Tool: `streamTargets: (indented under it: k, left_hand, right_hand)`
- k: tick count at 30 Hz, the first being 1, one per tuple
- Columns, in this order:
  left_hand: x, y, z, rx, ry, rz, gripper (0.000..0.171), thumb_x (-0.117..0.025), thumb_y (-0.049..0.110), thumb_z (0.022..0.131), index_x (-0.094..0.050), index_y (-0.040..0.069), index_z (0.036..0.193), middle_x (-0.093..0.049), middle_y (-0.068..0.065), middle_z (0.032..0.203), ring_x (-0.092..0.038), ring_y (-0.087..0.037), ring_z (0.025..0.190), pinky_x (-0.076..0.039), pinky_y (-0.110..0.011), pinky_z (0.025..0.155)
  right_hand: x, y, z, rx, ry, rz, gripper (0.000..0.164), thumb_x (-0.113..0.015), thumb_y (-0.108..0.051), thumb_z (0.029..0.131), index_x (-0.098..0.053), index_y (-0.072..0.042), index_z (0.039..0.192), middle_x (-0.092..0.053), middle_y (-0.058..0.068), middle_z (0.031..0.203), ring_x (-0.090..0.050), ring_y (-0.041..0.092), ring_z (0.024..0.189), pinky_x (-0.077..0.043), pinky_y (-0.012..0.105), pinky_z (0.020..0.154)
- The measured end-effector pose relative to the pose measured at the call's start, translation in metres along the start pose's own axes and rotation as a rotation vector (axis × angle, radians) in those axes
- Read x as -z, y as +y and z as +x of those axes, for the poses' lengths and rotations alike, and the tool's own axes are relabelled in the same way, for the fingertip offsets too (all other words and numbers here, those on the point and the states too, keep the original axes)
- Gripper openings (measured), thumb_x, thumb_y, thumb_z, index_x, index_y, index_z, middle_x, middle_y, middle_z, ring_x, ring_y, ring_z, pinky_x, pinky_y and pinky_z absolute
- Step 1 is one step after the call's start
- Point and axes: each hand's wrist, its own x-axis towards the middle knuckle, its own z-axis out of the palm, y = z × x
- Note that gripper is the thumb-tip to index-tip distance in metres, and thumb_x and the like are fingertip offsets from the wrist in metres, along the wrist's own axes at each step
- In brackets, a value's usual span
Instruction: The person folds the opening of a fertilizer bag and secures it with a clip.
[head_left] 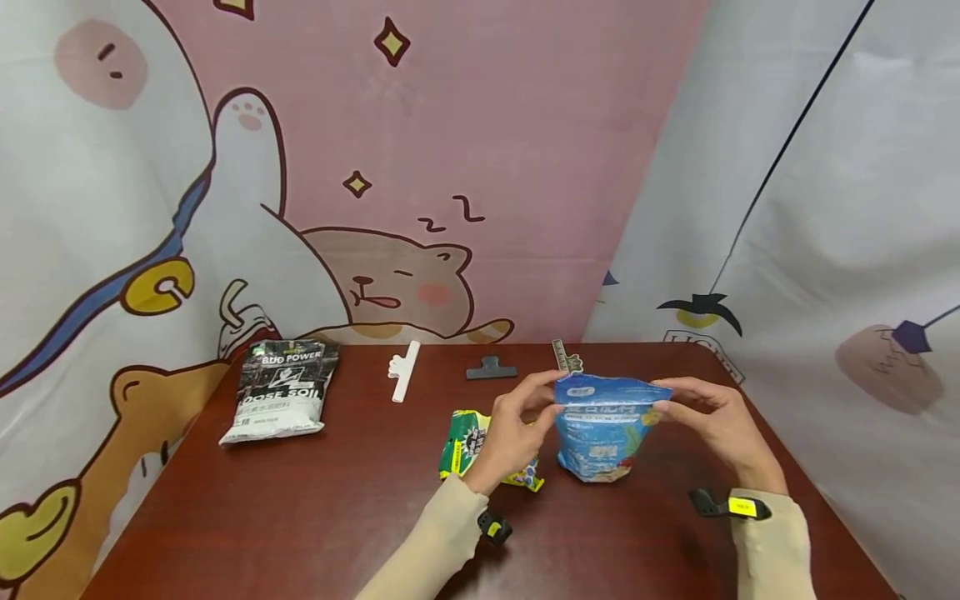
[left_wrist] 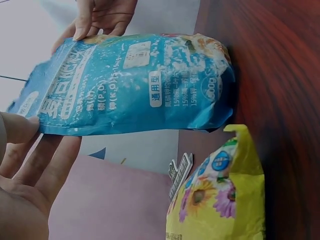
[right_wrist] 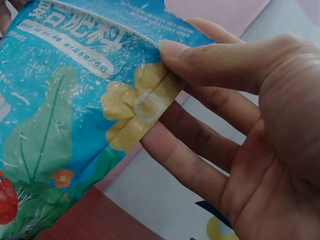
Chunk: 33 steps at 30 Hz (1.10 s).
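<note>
Your left hand (head_left: 517, 429) pinches one upper corner of the blue bag (head_left: 600, 442), and your right hand (head_left: 716, 421) pinches the other — thumbs in front, fingers behind. You have the bag upright, right of the table's (head_left: 337, 508) middle, near the green-and-yellow packet (head_left: 461, 446). Behind them lie a white clip (head_left: 405, 372), a black clip (head_left: 491, 368) and a patterned clip (head_left: 567, 358).

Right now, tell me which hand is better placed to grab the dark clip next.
Probably the left hand: it is nearer the dark clip, while the right hand is across the blue bag from it. Both pinch the bag near its top, so the left must let go first.
</note>
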Motion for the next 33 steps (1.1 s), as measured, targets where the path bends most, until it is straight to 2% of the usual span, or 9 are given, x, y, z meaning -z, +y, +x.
streamTargets:
  k: [4, 8, 12, 19, 24, 27, 33]
  left_hand:
    - [-0.0012, -0.002, 0.0008, -0.041, -0.008, 0.011, 0.047, -0.063, 0.009, 0.102, -0.057, 0.024, 0.147, -0.074, -0.004, 0.114, -0.072, -0.018, 0.101, -0.06, -0.028, 0.085]
    - [-0.0013, -0.0046, 0.0012, -0.036, -0.032, -0.006, 0.041, -0.06, 0.008, 0.103, -0.062, 0.019, 0.142, -0.072, -0.003, 0.118, -0.067, -0.019, 0.096, -0.061, -0.031, 0.087]
    - [-0.0002, -0.0048, 0.0003, 0.0, -0.054, -0.026, 0.039, -0.06, 0.01, 0.104, -0.063, 0.017, 0.141, -0.07, -0.005, 0.112, -0.063, -0.023, 0.091, -0.061, -0.032, 0.089]
    - [0.0037, -0.0049, 0.0005, 0.016, -0.081, -0.007, 0.041, -0.065, 0.01, 0.101, -0.062, 0.013, 0.142, -0.067, -0.005, 0.112, -0.065, -0.02, 0.09, -0.061, -0.03, 0.085]
    - [0.0045, -0.0078, -0.0006, 0.076, -0.087, 0.017, 0.039, -0.069, 0.014, 0.099, -0.066, 0.014, 0.138, -0.067, -0.003, 0.105, -0.069, -0.016, 0.093, -0.06, -0.026, 0.088]
    - [0.0045, -0.009, -0.0016, 0.088, -0.089, 0.032, 0.034, -0.069, 0.017, 0.099, -0.069, 0.014, 0.133, -0.067, -0.003, 0.102, -0.07, -0.015, 0.093, -0.06, -0.025, 0.088]
    - [0.0051, -0.0085, -0.0009, 0.083, -0.086, 0.08, 0.024, -0.068, 0.02, 0.1, -0.076, 0.012, 0.122, -0.069, -0.001, 0.097, -0.069, -0.009, 0.09, -0.06, -0.022, 0.086]
  right_hand:
    - [0.0011, -0.0025, 0.0011, 0.02, -0.04, 0.02, 0.044, -0.073, -0.011, 0.095, -0.064, -0.005, 0.138, -0.073, -0.021, 0.112, -0.075, 0.013, 0.086, -0.061, 0.026, 0.077]
    - [0.0015, -0.0035, 0.003, 0.043, -0.056, -0.025, 0.037, -0.072, -0.012, 0.096, -0.069, -0.006, 0.132, -0.071, -0.022, 0.117, -0.07, 0.005, 0.098, -0.058, 0.021, 0.081]
    - [0.0016, -0.0042, 0.0036, 0.066, -0.058, -0.09, 0.031, -0.071, -0.014, 0.097, -0.073, -0.009, 0.127, -0.07, -0.022, 0.122, -0.064, 0.0, 0.107, -0.054, 0.018, 0.085]
    - [-0.0002, -0.0079, 0.0027, 0.015, -0.076, -0.059, 0.034, -0.074, -0.018, 0.096, -0.072, -0.011, 0.129, -0.072, -0.014, 0.122, -0.069, 0.008, 0.1, -0.058, 0.023, 0.082]
    - [0.0001, -0.0075, 0.0026, -0.013, -0.088, -0.135, 0.034, -0.074, -0.025, 0.096, -0.073, -0.016, 0.129, -0.071, -0.011, 0.124, -0.063, 0.001, 0.107, -0.052, 0.019, 0.086]
    - [-0.0001, -0.0063, 0.0027, -0.008, -0.094, -0.155, 0.031, -0.073, -0.025, 0.097, -0.075, -0.017, 0.126, -0.072, -0.008, 0.121, -0.061, 0.001, 0.107, -0.05, 0.018, 0.087]
    - [-0.002, -0.0056, 0.0044, 0.042, -0.102, -0.138, 0.02, -0.071, -0.021, 0.098, -0.078, -0.016, 0.116, -0.074, 0.0, 0.108, -0.062, 0.008, 0.098, -0.054, 0.022, 0.08]
